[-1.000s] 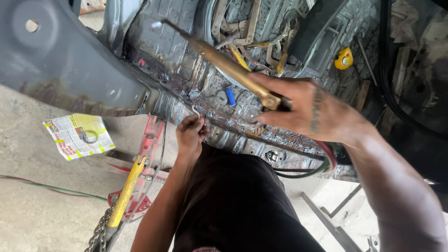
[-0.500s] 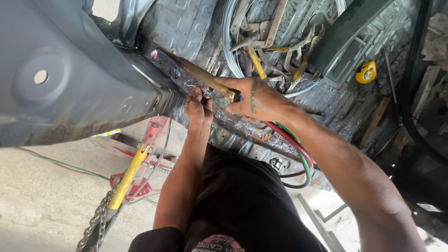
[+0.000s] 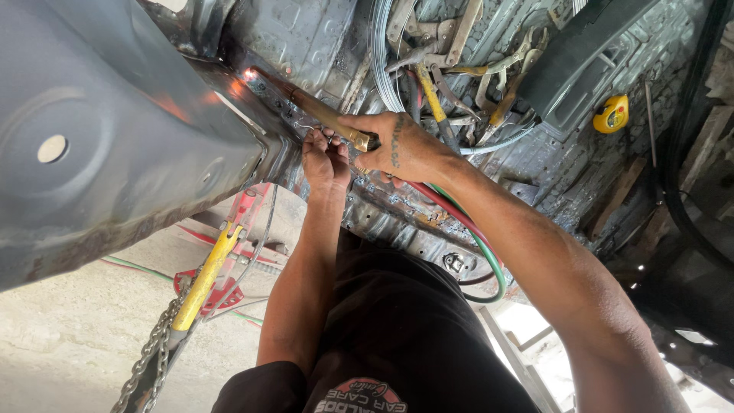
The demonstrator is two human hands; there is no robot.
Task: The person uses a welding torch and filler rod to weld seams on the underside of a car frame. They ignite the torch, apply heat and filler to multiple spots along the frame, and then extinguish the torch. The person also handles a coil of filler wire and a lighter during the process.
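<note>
Torch (image 3: 325, 116) | our right hand (image 3: 397, 145) clasped its brass body, long axis running up-left to glowing seam (image 3: 248, 75) | our left hand (image 3: 325, 160) just beneath, pinching thin filler wire (image 3: 304, 126), nearer the seam

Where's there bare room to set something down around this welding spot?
Free: the concrete floor left of the yellow-handled chain tool. Crowded: the pile of locking pliers and coiled wire beside the right hand holding the brass torch.

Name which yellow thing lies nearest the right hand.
The yellow-handled pliers, just above the right hand; the yellow tape measure and yellow lever handle lie farther off.
</note>
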